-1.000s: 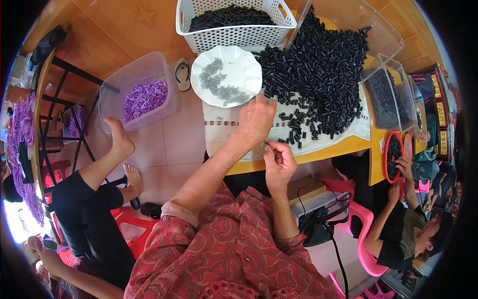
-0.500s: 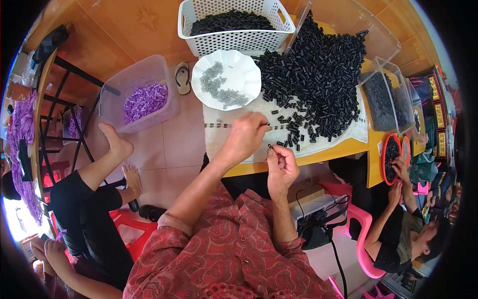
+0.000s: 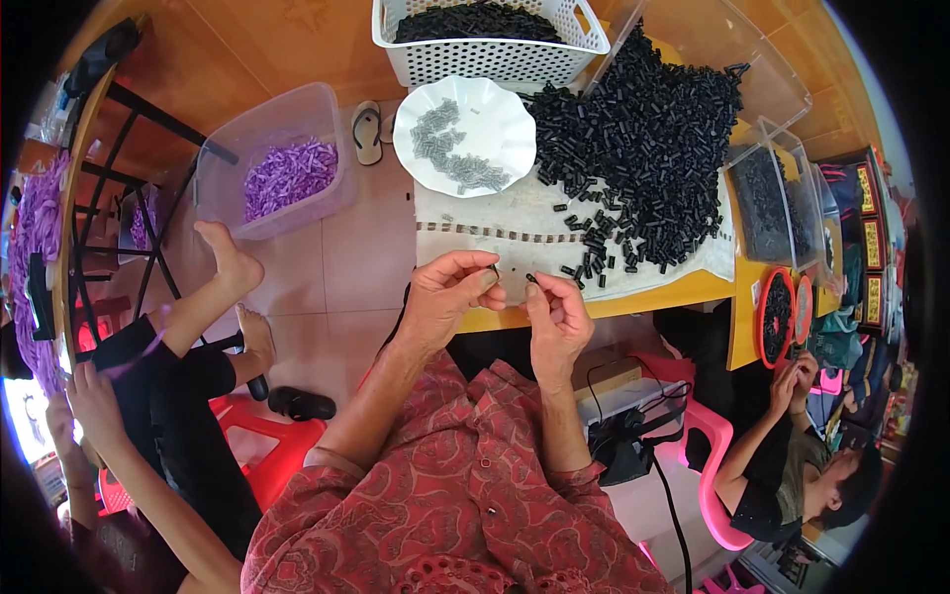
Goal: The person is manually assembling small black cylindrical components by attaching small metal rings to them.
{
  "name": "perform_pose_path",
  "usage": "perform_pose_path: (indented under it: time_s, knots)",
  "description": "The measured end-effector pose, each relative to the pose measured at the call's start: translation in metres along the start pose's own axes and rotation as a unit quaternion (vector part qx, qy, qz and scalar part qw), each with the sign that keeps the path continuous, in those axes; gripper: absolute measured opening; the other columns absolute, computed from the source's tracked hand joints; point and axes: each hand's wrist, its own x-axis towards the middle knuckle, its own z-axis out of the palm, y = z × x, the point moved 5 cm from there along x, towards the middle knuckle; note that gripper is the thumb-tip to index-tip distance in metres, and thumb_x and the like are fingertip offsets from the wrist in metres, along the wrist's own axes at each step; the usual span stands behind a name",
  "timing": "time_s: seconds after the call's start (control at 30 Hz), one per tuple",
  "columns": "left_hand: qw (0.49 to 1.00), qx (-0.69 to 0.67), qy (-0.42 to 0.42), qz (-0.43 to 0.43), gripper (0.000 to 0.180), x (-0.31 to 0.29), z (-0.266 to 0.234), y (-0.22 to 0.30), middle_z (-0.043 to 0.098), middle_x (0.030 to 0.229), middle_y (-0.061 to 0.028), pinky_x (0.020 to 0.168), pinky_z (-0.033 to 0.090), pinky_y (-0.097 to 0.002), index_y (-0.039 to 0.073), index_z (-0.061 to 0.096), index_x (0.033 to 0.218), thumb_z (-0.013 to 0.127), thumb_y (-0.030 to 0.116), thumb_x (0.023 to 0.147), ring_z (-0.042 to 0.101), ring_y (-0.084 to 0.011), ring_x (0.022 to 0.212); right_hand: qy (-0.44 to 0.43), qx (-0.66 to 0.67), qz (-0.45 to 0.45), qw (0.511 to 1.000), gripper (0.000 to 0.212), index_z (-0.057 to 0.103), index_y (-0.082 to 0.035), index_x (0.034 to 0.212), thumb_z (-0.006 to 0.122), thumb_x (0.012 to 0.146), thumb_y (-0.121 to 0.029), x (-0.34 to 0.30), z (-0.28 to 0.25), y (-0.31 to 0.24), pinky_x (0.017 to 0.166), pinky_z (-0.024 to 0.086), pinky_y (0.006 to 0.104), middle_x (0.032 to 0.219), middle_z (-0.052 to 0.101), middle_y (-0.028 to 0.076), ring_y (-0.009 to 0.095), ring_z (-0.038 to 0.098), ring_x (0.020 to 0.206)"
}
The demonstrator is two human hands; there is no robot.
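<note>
Near the table's front edge, my left hand (image 3: 447,299) pinches a small black piece (image 3: 494,269) between thumb and forefinger. Just to its right, my right hand (image 3: 557,322) has another small dark piece (image 3: 531,278) between its fingertips, too small to tell in detail. The two pinches face each other a short gap apart. Beyond them, a big heap of short black tube-like pieces (image 3: 648,148) spreads over the white cloth (image 3: 445,210). A white wavy-rimmed plate (image 3: 507,119) with small clear pieces (image 3: 460,168) stands at the back left of the table.
A white perforated basket (image 3: 495,61) of black pieces stands at the back. Clear bins (image 3: 782,198) are at the right. On the floor, a clear tub (image 3: 213,183) holds purple strips. Co-workers sit on both sides, one near a red basket (image 3: 763,297).
My left hand has drawn back from the loose black pieces toward me and to the left. Both hands now sit level. The right co-worker's hands have left the red basket.
</note>
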Motion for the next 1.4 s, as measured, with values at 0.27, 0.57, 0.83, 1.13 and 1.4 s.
perform_pose_path:
  time_s: [0.27,0.57,0.83,1.13,1.4]
  knots:
    - [1.0,-0.009,-0.009,-0.004,0.027,-0.007,-0.002,0.003,0.063,0.091,-0.0081,0.075,0.061,-0.0321,-0.004,0.061,0.117,0.062,-0.003,0.09,0.068,-0.0181,0.08,-0.005,-0.04,-0.012,0.999,0.014,0.065,0.002,0.103,0.064,0.089,0.001,-0.003,0.004,-0.001,0.063,0.048,0.0185,0.086,0.063,0.001,0.005,0.058,0.069]
    - [0.954,0.295,0.053,0.024,0.024,-0.015,-0.005,0.006,0.064,0.083,-0.0032,0.06,0.051,-0.0239,-0.002,0.065,0.109,0.068,0.004,0.086,0.062,-0.0097,0.068,0.006,-0.016,-0.001,1.0,0.013,0.066,0.001,0.102,0.065,0.089,-0.001,-0.002,0.0,0.006,0.062,0.046,0.0181,0.083,0.063,0.001,0.005,0.057,0.069]
    - [0.827,0.522,0.04,0.207,0.031,-0.005,0.024,0.017,0.06,0.082,-0.0088,0.058,0.05,-0.0249,0.0,0.065,0.109,0.072,0.001,0.079,0.06,-0.0146,0.065,0.014,-0.013,0.0,1.0,0.014,0.065,0.002,0.103,0.065,0.089,0.0,-0.001,-0.002,0.006,0.063,0.046,0.0186,0.083,0.063,0.001,0.006,0.057,0.069]
    - [0.745,0.62,0.074,0.234,0.021,-0.001,0.016,0.026,0.061,0.087,-0.013,0.061,0.053,-0.0356,0.0,0.066,0.098,0.07,-0.001,0.078,0.067,-0.0268,0.072,0.003,-0.01,-0.001,1.0,0.015,0.064,0.002,0.104,0.065,0.089,0.003,-0.001,-0.004,0.012,0.064,0.047,0.0195,0.087,0.063,0.003,0.006,0.057,0.071]
    - [0.713,0.662,0.079,0.218,0.013,0.006,0.024,0.024,0.059,0.084,-0.0125,0.062,0.051,-0.0402,0.003,0.067,0.091,0.071,0.006,0.079,0.065,-0.0316,0.071,-0.004,-0.016,0.003,1.0,0.016,0.064,0.003,0.102,0.065,0.087,0.007,-0.001,-0.003,0.013,0.064,0.046,0.0184,0.091,0.059,0.001,0.005,0.053,0.073]
